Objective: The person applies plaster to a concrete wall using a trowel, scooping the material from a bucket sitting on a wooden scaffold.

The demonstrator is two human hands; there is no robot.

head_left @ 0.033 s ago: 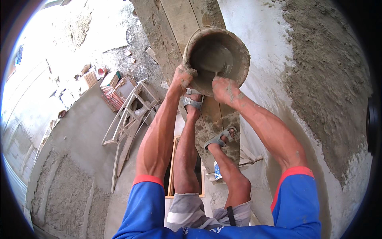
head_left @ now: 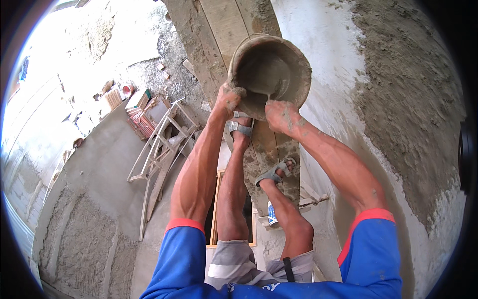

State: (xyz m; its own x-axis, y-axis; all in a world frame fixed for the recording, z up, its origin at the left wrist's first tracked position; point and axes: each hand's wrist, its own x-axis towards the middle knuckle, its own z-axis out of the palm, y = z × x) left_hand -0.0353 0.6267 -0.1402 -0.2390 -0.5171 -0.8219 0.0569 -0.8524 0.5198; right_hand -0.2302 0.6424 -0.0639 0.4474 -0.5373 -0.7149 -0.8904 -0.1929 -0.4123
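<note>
A mortar-caked bucket (head_left: 298, 60) is tilted toward me above the planks, wet grey mortar (head_left: 259, 70) inside it. My left hand (head_left: 230, 97) is closed round the bucket's left rim, with mortar on its fingers. At the near rim, my right hand (head_left: 282, 115) is a fist, splashed with mortar. A thin neck juts from it into the bucket; this looks like a trowel (head_left: 269, 95), its blade hidden in the mortar and its handle inside my fist.
I stand in sandals on mortar-stained wooden planks (head_left: 219, 30), raised above the floor. To the right is a wall with rough wet plaster (head_left: 398, 99). Lower left stand a wooden frame (head_left: 162, 149) and stacked bricks (head_left: 142, 122). A blue-and-white can (head_left: 272, 214) sits below the planks.
The bucket has shifted very slightly left, and the mortar's surface in it looks a little different. Both hands keep their grips.
</note>
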